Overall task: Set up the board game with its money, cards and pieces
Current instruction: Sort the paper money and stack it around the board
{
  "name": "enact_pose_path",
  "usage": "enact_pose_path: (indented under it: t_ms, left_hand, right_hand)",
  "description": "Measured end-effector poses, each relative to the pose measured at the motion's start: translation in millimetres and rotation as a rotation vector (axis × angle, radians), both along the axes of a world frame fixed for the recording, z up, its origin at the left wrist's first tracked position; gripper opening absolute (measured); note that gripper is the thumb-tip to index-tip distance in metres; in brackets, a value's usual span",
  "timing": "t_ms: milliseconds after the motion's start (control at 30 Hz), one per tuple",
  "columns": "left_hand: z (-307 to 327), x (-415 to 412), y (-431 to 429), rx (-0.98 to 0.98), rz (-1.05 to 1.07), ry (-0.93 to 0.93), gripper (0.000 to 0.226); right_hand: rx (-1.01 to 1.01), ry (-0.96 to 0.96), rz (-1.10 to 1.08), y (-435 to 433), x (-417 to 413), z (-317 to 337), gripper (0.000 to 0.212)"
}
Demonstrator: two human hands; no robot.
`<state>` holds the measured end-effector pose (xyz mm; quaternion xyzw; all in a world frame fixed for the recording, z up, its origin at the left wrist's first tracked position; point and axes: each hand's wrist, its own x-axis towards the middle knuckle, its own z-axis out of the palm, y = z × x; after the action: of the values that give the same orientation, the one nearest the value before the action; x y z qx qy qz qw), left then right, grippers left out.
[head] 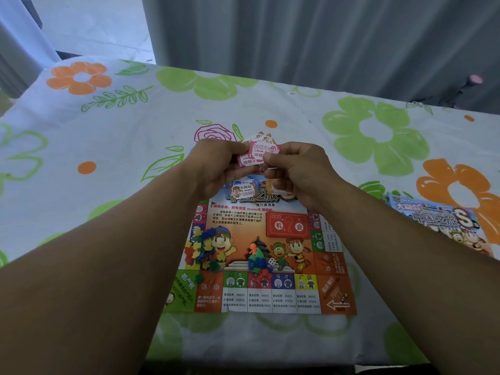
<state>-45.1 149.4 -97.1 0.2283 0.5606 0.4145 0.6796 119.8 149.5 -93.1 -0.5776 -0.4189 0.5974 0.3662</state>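
both hands, left point(216, 165) and right point(296, 169), pinch pink notes point(255, 152) between them, above the board point(270, 255), box point(443, 223) off right.

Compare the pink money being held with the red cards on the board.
The pink money is held up, pinched by the left hand and right hand; the red cards lie flat on the board, untouched. The money is fanned unevenly; the cards sit in a neat stack. Both are small printed rectangles.
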Motion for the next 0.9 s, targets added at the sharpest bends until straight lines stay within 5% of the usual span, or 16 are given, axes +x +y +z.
enact_pose_path:
  t_ms: [400,900]
  left_hand:
    - [2.2,-3.4,0.6,0.058,0.097,0.110,0.016]
    - [-5.6,12.5,4.3,0.046,-0.040,0.171,0.013]
  right_hand:
    - [-0.050,0.033,-0.147,3.7,14.4,9.5,0.023]
    - [-0.177,-0.091,-0.394,21.0,70.5,-7.6,0.016]
